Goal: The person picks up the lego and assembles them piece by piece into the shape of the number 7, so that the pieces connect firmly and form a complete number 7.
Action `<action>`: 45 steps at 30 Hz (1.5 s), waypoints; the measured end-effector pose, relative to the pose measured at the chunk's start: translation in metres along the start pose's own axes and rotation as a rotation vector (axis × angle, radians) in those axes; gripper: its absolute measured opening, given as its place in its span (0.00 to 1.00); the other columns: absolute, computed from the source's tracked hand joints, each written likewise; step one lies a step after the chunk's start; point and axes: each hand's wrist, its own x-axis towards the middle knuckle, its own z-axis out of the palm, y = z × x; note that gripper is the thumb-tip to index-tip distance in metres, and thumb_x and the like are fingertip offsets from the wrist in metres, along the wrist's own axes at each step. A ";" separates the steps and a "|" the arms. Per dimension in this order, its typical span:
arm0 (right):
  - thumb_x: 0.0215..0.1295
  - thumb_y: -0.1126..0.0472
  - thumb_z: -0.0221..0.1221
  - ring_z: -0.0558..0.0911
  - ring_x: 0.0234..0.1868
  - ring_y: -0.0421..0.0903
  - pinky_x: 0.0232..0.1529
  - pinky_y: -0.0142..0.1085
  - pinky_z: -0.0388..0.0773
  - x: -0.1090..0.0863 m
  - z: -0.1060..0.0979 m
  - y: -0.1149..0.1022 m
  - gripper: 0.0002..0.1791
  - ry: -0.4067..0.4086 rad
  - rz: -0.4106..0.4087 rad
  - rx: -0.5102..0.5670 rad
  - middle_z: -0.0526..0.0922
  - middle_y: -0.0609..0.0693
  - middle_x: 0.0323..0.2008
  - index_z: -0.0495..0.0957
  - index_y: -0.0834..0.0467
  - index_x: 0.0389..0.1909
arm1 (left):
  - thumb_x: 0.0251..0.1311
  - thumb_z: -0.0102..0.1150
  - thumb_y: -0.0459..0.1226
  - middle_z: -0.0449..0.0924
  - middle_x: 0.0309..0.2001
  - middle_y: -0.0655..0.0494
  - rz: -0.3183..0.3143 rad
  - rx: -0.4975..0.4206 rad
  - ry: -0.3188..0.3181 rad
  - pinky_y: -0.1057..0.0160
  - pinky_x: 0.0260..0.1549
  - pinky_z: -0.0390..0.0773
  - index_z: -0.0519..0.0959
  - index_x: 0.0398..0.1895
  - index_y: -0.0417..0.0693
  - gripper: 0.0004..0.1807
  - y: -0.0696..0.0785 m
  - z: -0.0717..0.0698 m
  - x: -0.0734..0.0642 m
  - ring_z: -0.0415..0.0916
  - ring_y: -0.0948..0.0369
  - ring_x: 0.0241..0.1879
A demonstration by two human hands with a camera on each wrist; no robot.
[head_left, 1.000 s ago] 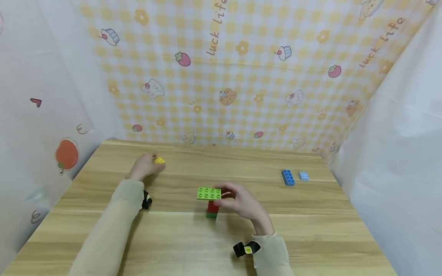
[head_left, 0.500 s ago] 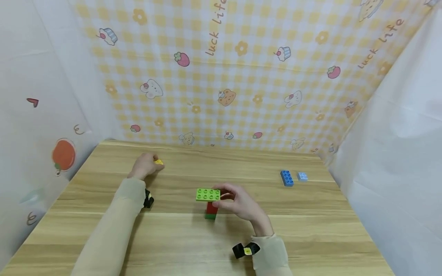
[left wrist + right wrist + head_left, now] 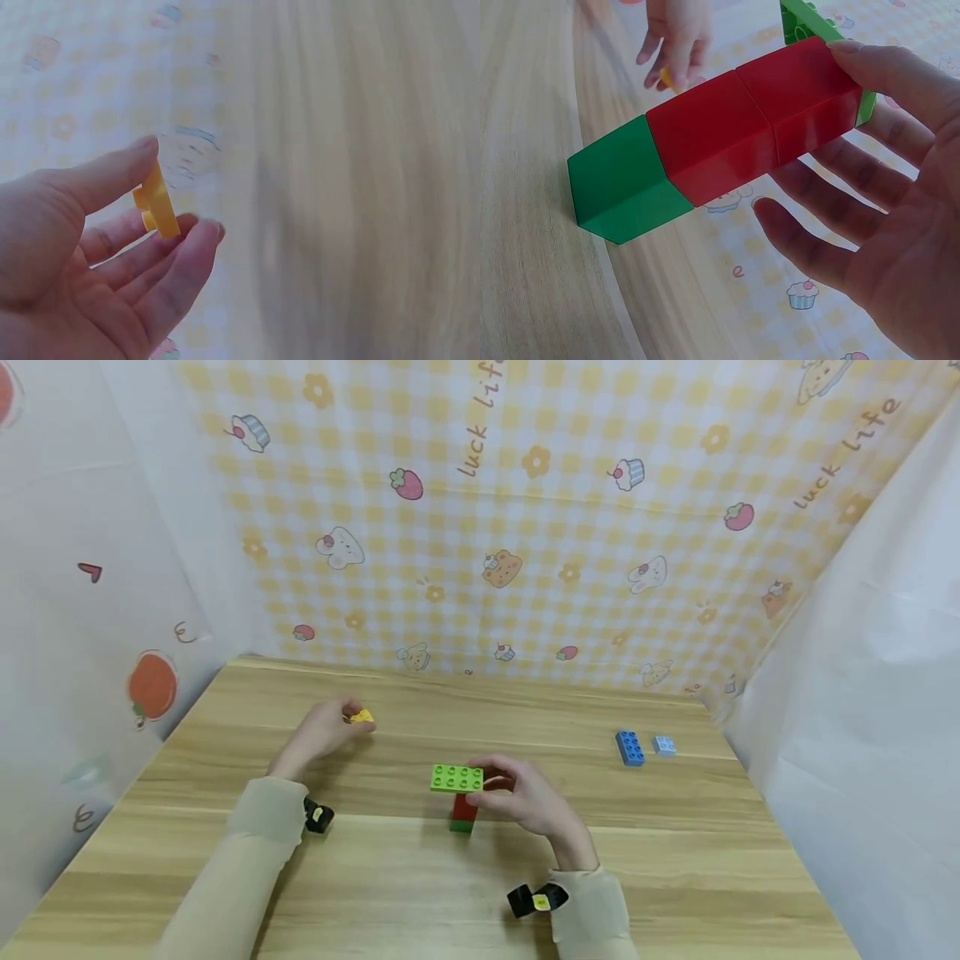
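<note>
My left hand (image 3: 318,735) pinches a thin yellow toy brick (image 3: 162,204) between thumb and fingertips, its studs turned toward the palm in the left wrist view. Beneath that hand a shadow falls on the table. At the middle of the table stands a small tower: a dark green brick (image 3: 630,180) at the bottom, two red bricks (image 3: 712,139) above it, and a flat lime green plate (image 3: 450,778) across the top, jutting out to the left. Thumb and fingers of my right hand (image 3: 528,797) grip the tower near its top, at the upper red brick and the plate.
Toward the back right of the wooden table (image 3: 390,893) lie a blue brick (image 3: 630,748) and a smaller light blue brick (image 3: 663,745). A checked cloth (image 3: 450,527) hangs behind the table, with white sheets (image 3: 870,693) at both sides.
The left hand has picked up the yellow brick from the table and come slightly right and nearer. My right hand keeps its grip on the tower. The head view has shifted a little.
</note>
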 end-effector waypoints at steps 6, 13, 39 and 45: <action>0.63 0.70 0.63 0.78 0.48 0.60 0.51 0.53 0.74 0.001 0.001 -0.001 0.20 0.003 -0.003 0.013 0.81 0.57 0.49 0.75 0.66 0.57 | 0.65 0.62 0.46 0.77 0.51 0.39 0.092 -0.037 -0.027 0.52 0.43 0.78 0.72 0.59 0.34 0.28 0.023 0.003 -0.015 0.76 0.47 0.49; 0.63 0.71 0.63 0.78 0.49 0.60 0.51 0.52 0.75 0.001 0.001 -0.002 0.20 -0.001 0.001 0.009 0.81 0.56 0.49 0.75 0.66 0.57 | 0.64 0.64 0.44 0.81 0.44 0.55 0.316 -0.026 -0.080 0.56 0.42 0.78 0.77 0.58 0.40 0.23 0.046 0.017 -0.033 0.76 0.58 0.44; 0.63 0.71 0.63 0.79 0.49 0.60 0.51 0.44 0.77 0.000 -0.001 0.000 0.20 -0.024 -0.029 0.004 0.81 0.57 0.48 0.75 0.67 0.56 | 0.59 0.69 0.42 0.76 0.45 0.58 0.472 -0.212 -0.208 0.63 0.39 0.80 0.79 0.55 0.47 0.21 0.072 0.042 -0.061 0.76 0.60 0.41; 0.63 0.71 0.63 0.79 0.49 0.59 0.51 0.53 0.75 0.001 -0.001 -0.001 0.20 -0.017 -0.026 0.009 0.81 0.57 0.48 0.75 0.67 0.56 | 0.60 0.68 0.44 0.77 0.45 0.59 0.496 -0.218 -0.181 0.62 0.40 0.80 0.79 0.54 0.47 0.20 0.070 0.045 -0.060 0.76 0.60 0.40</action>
